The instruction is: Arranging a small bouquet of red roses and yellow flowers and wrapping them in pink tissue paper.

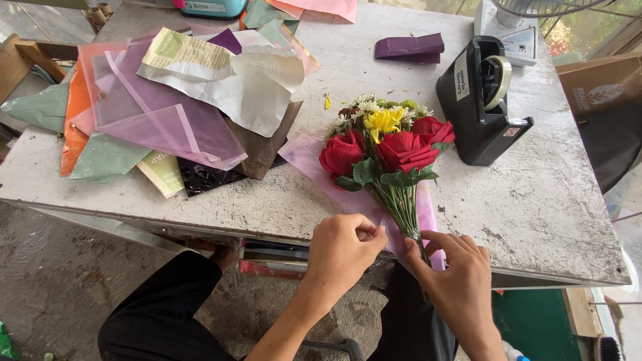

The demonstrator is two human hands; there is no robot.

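A small bouquet [388, 144] of red roses, a yellow flower and small white blooms lies on a pink wrapping sheet [304, 152] near the front edge of the table. Its green stems [401, 204] point toward me. My left hand [344, 251] pinches the lower edge of the pink sheet just left of the stems. My right hand [458, 281] grips the stem ends and the sheet at the table edge.
A worn white table [535, 200] holds a pile of coloured wrapping papers [174, 100] at the left, a black tape dispenser [483, 100] right of the bouquet, and a folded purple paper [409, 48] at the back. A cardboard box [602, 87] stands at the right.
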